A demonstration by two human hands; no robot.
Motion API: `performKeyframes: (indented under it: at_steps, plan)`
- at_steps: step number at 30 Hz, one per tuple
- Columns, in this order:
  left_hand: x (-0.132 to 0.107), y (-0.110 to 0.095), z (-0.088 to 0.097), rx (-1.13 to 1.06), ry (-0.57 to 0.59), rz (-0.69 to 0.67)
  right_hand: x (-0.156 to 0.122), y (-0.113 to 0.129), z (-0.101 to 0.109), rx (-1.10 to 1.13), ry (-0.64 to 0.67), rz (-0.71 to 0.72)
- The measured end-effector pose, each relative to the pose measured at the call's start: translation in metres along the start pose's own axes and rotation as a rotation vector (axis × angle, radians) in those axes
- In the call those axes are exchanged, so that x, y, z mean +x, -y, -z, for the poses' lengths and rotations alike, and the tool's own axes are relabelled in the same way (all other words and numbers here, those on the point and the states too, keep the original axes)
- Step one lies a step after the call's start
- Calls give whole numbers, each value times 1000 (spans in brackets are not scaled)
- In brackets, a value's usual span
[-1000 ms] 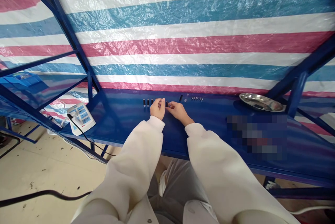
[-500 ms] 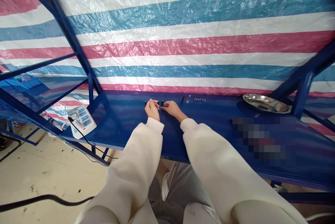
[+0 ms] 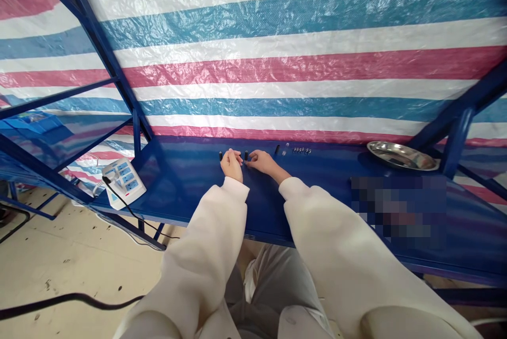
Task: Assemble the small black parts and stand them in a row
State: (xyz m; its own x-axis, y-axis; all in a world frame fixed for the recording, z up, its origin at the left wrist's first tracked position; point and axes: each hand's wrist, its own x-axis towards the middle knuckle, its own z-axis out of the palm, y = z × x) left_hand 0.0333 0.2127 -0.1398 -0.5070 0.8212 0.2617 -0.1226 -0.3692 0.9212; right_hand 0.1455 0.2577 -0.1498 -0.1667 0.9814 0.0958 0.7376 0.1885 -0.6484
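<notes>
Over the middle of the blue bench, my left hand (image 3: 232, 166) is closed with its fingers curled; whatever it may hold is hidden. A small black cylinder (image 3: 221, 156) shows at its left side. Close on the right, my right hand (image 3: 262, 162) is closed, its fingertips pinched together and turned toward the left hand. Another small black cylinder (image 3: 246, 155) stands upright at those fingertips. I cannot tell whether the right fingers touch it or pinch some smaller piece. A third black piece (image 3: 277, 149) lies right of the hands, beside small clear pieces (image 3: 284, 153).
Several small metal parts (image 3: 301, 151) form a row farther right. A shiny oval metal tray (image 3: 404, 156) sits at the bench's (image 3: 325, 167) right back. A white power strip (image 3: 124, 183) with a black cable lies at the left end. A pixelated patch hides something on the right.
My right wrist and forearm have shifted slightly right, with the fingertips still near the black cylinder. My left hand has barely moved.
</notes>
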Motion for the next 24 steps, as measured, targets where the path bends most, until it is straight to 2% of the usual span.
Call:
performKeyframes:
  at_steps: [4,8,13,16,21,24]
  plan:
    - [-5,-3,-1,87,59,-88,-8,-22,25,16,-129,-46]
    - [-14,-5,-1,259,207,-246,-12,-55,53,4,-184,-232]
    - [-22,-4,-1,512,416,-428,-8,-81,62,-92,-251,-392]
    - [-23,-3,0,580,454,-475,-2,-81,57,-139,-256,-414]
    - [-24,-4,0,623,484,-495,9,-65,50,-164,-217,-521]
    - [-25,-5,-1,638,498,-514,15,-58,43,-177,-238,-520]
